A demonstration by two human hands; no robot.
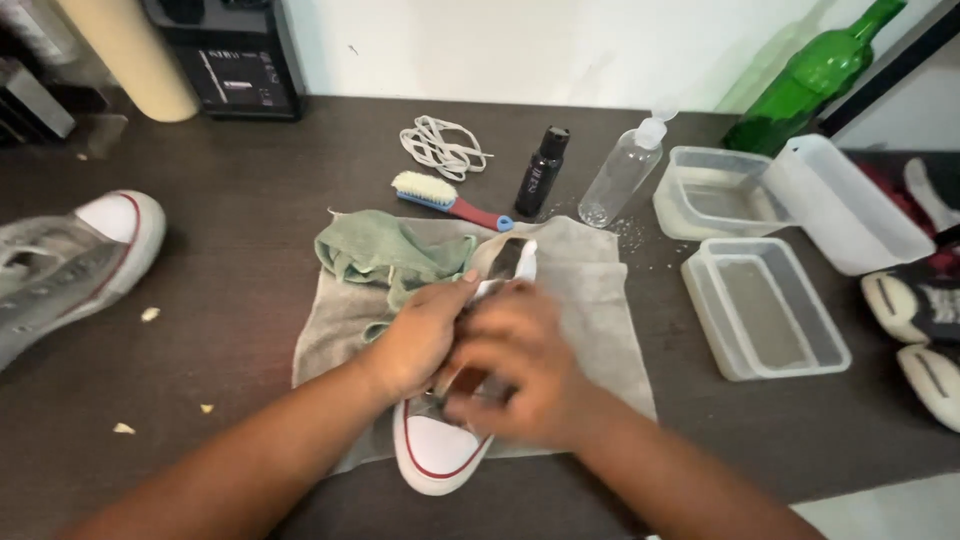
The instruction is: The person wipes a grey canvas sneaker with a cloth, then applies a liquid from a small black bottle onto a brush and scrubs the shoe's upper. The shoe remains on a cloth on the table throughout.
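Fingers of both hands, left hand (420,335) and right hand (515,375), curl closed around a grey sneaker (445,450) (white toe nearest) lying on the grey towel (590,310); beyond it, green cloth (385,250), brush (445,200), bare tabletop (250,260) left.

- A dark brown table (250,250) carries everything.
- A grey towel (600,300) lies spread flat at its middle, with a crumpled green cloth (385,250) on the towel's far left corner.
- A grey sneaker (70,265) with a white toe lies at the left edge.
- Behind the towel: a blue-and-red brush (450,200), a coil of white laces (440,145), a small black bottle (542,172) and a clear pump bottle (622,175).
- To the right: two clear plastic tubs (765,310), a lid (850,205) and a green glass bottle (815,75).
- Pale crumbs (150,314) dot the left side.
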